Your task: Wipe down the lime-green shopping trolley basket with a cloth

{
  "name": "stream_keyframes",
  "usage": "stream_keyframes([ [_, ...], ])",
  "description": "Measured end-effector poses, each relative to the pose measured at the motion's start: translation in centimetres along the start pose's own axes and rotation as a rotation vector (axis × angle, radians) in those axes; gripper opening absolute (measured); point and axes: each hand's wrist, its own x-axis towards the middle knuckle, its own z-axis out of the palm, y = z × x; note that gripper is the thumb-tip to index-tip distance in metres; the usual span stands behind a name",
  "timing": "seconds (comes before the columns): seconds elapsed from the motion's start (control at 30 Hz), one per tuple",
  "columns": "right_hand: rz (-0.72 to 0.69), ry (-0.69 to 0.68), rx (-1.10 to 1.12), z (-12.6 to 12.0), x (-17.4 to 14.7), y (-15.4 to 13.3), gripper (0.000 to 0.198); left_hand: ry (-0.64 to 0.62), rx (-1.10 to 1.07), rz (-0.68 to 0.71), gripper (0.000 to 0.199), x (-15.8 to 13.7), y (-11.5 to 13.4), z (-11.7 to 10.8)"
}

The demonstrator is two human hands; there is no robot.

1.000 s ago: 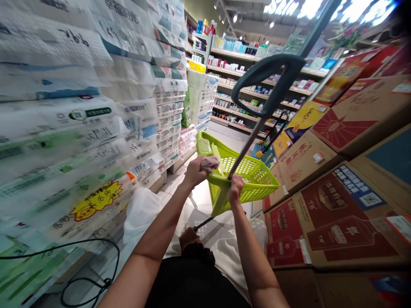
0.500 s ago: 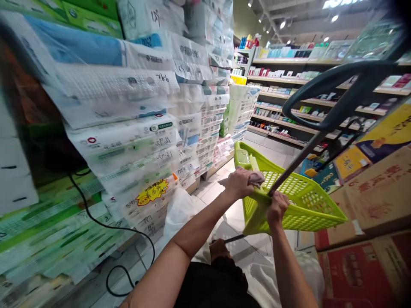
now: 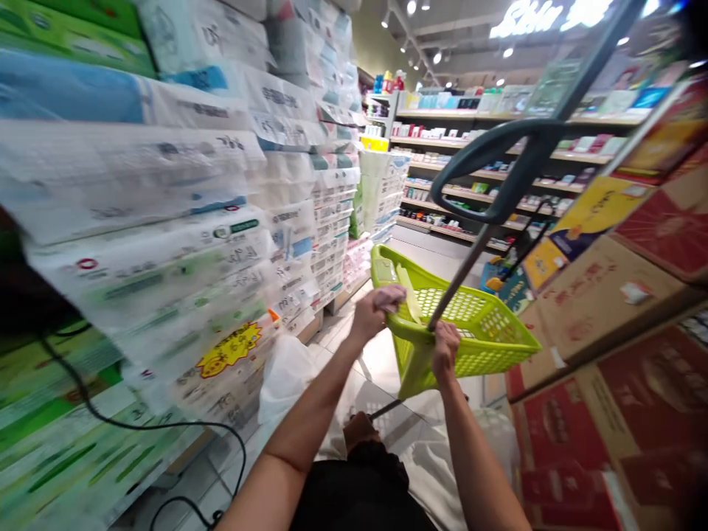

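Note:
A lime-green shopping basket (image 3: 470, 350) with holed walls and a long grey handle (image 3: 462, 276) stands tilted in front of me. My left hand (image 3: 369, 316) is closed on a crumpled pinkish-grey cloth (image 3: 390, 297), pressed against the basket's near rim by its left corner. My right hand (image 3: 445, 350) is wrapped around the rim beside the foot of the handle. Between the hands, a pale green strip (image 3: 408, 291) slants down into the basket.
Stacked tissue packs (image 3: 210, 243) line the left side, with a black cable (image 3: 166, 426) hanging before them. Cardboard cartons (image 3: 600, 295) rise on the right. Stocked shelves (image 3: 436, 140) stand at the back. A white plastic bag (image 3: 287, 376) lies by the left stack.
My left hand has slid the cloth leftward along the rim, away from the handle and towards the corner. My right hand keeps its grip. The view has turned a little to the right.

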Motion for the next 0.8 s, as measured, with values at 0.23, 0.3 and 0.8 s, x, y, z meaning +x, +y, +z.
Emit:
stream_keyframes([
  [0.23, 0.011, -0.002, 0.07, -1.0, 1.1, 0.6, 0.054, 0.073, 0.068, 0.368, 0.033, -2.0, -1.1, 2.2],
  [0.3, -0.001, -0.013, 0.104, -2.0, 1.3, 1.4, 0.056, 0.017, 0.102, 0.497, 0.031, -3.2, -0.8, 3.0],
  [0.8, 0.017, 0.558, -0.253, -1.4, -2.1, -3.3, 0.038, 0.172, 0.009, 0.43, 0.035, -4.0, -5.0, 5.4],
])
